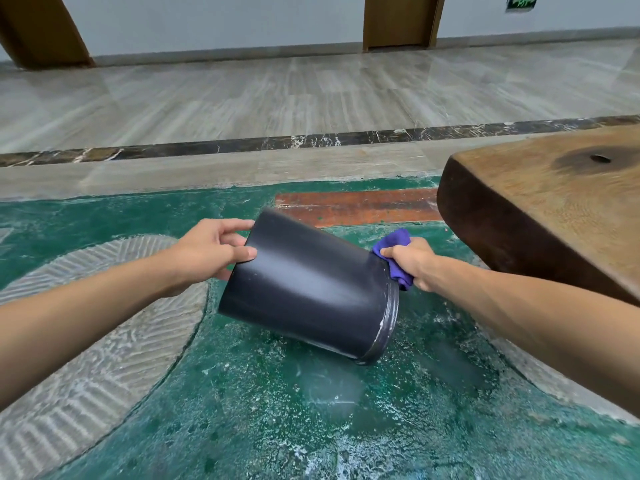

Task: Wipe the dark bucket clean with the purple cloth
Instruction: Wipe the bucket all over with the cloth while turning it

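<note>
The dark bucket (308, 285) is tipped on its side above the floor, its base toward the upper left and its rimmed mouth toward the lower right. My left hand (211, 249) grips the base end, thumb on the side wall and fingers over the bottom. My right hand (412, 261) is closed around the purple cloth (394, 244), pressing it against the bucket at the upper part of the rim. The bucket's inside is hidden from me.
A thick wooden slab (547, 209) juts in from the right, close to my right hand. Below lies a green, speckled floor (277, 410) with a grey ribbed patch (104, 327) at left. A dark marble strip (311, 140) and pale tiles lie beyond.
</note>
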